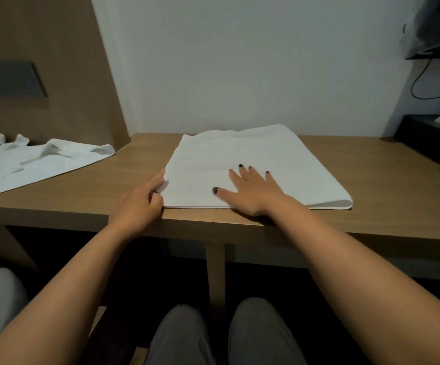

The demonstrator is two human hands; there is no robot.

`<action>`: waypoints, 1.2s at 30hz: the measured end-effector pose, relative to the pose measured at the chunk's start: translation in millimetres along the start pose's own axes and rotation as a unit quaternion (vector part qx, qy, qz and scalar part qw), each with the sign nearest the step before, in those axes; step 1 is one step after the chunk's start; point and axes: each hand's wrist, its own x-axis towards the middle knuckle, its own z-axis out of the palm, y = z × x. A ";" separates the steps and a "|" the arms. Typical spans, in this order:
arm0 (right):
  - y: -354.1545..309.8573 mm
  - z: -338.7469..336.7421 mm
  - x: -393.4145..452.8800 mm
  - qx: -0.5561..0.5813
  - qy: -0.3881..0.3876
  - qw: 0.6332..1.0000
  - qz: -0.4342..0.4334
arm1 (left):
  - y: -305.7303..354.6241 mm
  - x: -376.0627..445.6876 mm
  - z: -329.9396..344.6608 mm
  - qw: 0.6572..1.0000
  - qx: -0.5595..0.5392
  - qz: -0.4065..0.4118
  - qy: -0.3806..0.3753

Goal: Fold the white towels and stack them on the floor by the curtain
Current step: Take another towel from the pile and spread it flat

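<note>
While my right hand (250,192) lies flat, fingers spread, on the folded white towel (253,164) at the centre of the frame, my left hand (141,200) pinches its lower left corner. If I lift that corner carelessly, the soft, limp layers could slide apart. The smooth wooden desk (371,164) offers little grip. Crumpled unfolded towels (29,159) lie at the left.
</note>
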 end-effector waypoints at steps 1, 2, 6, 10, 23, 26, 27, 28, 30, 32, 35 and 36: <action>12.9 -1.1 -4.6 -0.003 0.001 1.000 0.015 | 0.6 0.3 -0.5 1.000 0.005 0.002 0.000; 25.4 -2.1 -9.3 -0.004 0.002 1.000 0.027 | 0.6 0.4 -1.0 1.000 0.009 0.003 0.002; 68.2 -6.6 -30.6 -0.001 0.001 0.998 0.064 | -2.0 2.5 -1.3 1.000 0.018 0.004 -0.010; 104.5 -8.1 -51.8 -0.007 0.010 0.993 0.114 | -8.5 6.5 -1.6 1.000 -0.001 0.011 -0.029; 99.7 -3.4 -76.7 -0.003 0.027 0.986 0.165 | 52.6 -26.6 22.6 0.982 -0.005 0.159 0.099; 66.3 0.3 -88.7 -0.001 0.013 0.980 0.200 | 85.9 -37.0 46.8 0.992 0.007 0.124 0.031; 52.9 0.7 -92.1 -0.006 0.005 0.978 0.211 | 91.9 -32.5 52.8 0.997 0.037 0.074 0.008; 39.8 -0.8 -95.5 -0.017 -0.004 0.976 0.218 | 96.0 -26.8 56.0 0.997 0.073 0.022 -0.012; 19.5 -9.3 -102.3 -0.051 -0.022 0.976 0.212 | 93.9 -15.0 58.7 0.989 0.133 -0.047 -0.035; 8.8 -23.9 -111.9 -0.092 -0.043 0.979 0.175 | 83.4 -11.2 57.5 0.983 0.173 -0.035 -0.042; 6.6 -43.9 -114.1 -0.151 -0.039 0.981 0.116 | 69.1 -14.3 48.4 0.969 0.232 0.033 -0.078; 8.8 -49.5 -107.6 -0.147 -0.018 0.983 0.112 | 65.4 -14.9 44.6 0.963 0.248 0.046 -0.094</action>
